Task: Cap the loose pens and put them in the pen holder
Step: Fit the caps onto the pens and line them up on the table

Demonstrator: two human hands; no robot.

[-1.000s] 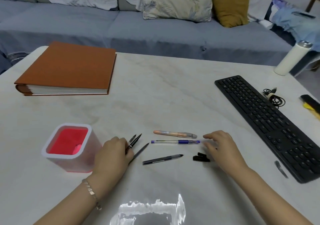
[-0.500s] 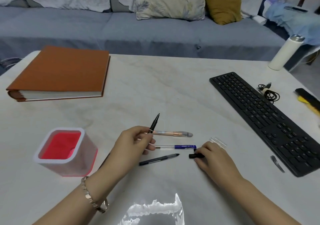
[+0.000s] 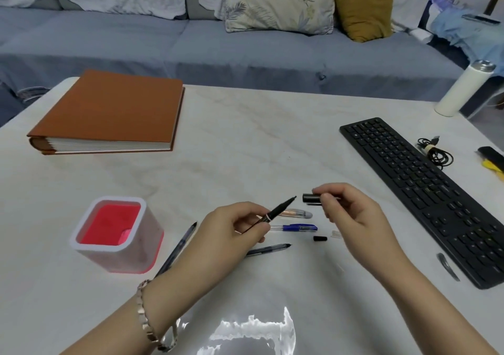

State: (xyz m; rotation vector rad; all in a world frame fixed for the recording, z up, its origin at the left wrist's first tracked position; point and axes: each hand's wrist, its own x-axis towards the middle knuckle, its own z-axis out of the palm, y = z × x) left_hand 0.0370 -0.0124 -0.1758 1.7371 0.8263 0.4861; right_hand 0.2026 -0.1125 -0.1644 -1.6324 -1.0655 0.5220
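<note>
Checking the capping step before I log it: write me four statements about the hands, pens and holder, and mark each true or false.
1. The left hand holds an uncapped black pen. True.
2. The right hand holds a black cap. True.
3. The cap is already on the pen. False: a gap separates tip and cap.
4. The pen holder contains several pens. False: no pen stands in it.
</note>
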